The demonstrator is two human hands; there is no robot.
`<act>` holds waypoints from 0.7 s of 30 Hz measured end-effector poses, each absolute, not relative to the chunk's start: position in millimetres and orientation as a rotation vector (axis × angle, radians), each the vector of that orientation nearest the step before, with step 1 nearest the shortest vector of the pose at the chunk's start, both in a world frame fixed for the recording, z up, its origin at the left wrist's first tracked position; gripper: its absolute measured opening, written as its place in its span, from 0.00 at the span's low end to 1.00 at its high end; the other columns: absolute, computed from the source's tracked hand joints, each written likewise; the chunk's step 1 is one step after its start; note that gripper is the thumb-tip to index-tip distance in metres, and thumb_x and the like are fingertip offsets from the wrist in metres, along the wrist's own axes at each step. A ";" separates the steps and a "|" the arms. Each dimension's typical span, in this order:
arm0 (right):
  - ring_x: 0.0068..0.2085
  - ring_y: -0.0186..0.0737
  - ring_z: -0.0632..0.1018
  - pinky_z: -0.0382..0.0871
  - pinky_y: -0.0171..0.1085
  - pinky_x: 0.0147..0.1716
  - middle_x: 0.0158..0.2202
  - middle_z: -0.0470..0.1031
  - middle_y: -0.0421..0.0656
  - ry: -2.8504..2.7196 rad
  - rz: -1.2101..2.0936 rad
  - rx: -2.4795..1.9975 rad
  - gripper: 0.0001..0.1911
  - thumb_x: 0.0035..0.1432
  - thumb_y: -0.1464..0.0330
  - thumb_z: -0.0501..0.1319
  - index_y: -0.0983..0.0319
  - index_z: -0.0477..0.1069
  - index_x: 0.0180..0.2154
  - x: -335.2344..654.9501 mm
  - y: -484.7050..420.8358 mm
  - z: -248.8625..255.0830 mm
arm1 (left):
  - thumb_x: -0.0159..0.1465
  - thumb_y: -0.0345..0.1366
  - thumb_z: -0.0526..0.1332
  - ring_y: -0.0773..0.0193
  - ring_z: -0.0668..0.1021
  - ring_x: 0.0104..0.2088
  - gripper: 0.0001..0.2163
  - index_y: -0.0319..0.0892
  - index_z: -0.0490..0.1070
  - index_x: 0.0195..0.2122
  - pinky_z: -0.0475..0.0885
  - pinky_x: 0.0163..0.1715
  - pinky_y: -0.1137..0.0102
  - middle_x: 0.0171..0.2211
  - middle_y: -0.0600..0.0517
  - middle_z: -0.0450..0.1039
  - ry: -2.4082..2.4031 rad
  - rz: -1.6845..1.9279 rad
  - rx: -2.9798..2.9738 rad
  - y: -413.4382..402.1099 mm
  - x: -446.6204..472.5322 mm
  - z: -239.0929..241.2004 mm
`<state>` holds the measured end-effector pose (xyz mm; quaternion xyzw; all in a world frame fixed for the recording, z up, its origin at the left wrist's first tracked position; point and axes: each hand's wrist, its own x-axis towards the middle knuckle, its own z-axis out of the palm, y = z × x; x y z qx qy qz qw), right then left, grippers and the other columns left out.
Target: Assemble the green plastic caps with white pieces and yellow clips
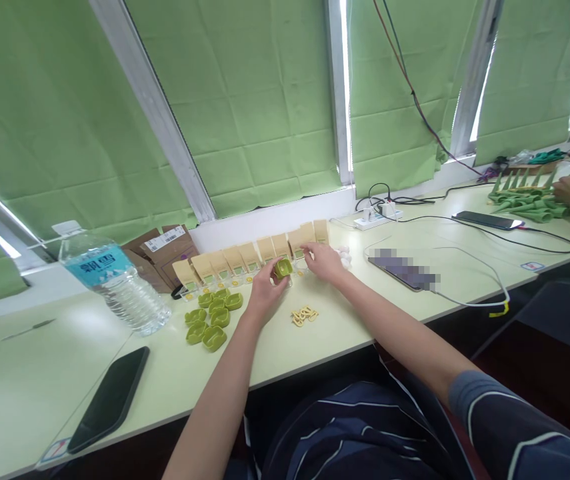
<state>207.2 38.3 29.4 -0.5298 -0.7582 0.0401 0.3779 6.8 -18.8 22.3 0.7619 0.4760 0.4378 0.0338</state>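
The green piece [283, 269] in your left hand [267, 287] looks like smooth plastic. Along the back edge of your bench [335, 328] stand matt, paper-like packets [249, 256] and a dull cardboard box [171, 263]; by the front edge, a glossy-screened phone [111, 399].

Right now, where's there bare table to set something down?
Widest: the left tabletop, between the pen-like tool and the left phone. A smaller patch lies between that phone, the loose green pieces and your left forearm. Crowded: around your left hand and right hand, by the row of tan cards.
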 end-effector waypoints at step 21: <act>0.58 0.63 0.64 0.61 0.53 0.53 0.55 0.71 0.57 -2.081 0.009 -1.782 0.22 0.56 0.59 0.60 0.64 0.76 0.49 220.8 36.7 29.2 | 0.59 0.34 0.64 0.66 0.72 0.32 0.24 0.43 0.69 0.58 0.70 0.39 0.68 0.33 0.53 0.74 1.448 1.342 2.351 -17.5 5.5 21.1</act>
